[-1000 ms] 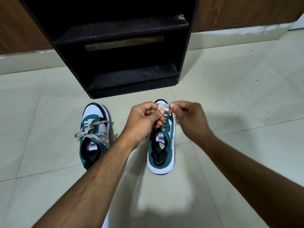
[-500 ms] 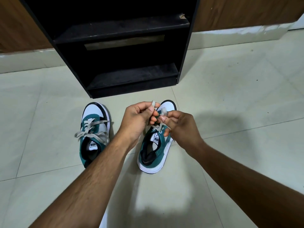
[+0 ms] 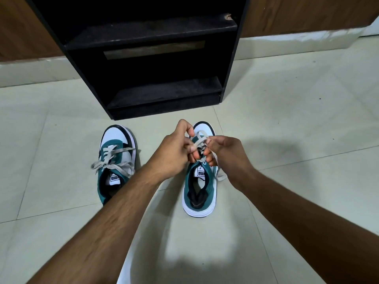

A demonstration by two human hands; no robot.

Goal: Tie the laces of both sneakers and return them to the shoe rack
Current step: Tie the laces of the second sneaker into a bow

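Both hands (image 3: 196, 148) pinching right sneaker's laces (image 3: 200, 138)

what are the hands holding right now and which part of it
Both hands hold the grey lace of the right sneaker. The left hand and right hand each pinch a stretch of it in their fingers, above the tongue, mid-knot.

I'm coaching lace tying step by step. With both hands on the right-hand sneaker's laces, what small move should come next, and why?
Probably draw the two hands apart to cinch the knot. The left hand and right hand both pinch the grey laces over the right-hand sneaker, where a loop stands loose, while the other sneaker already shows a bow.
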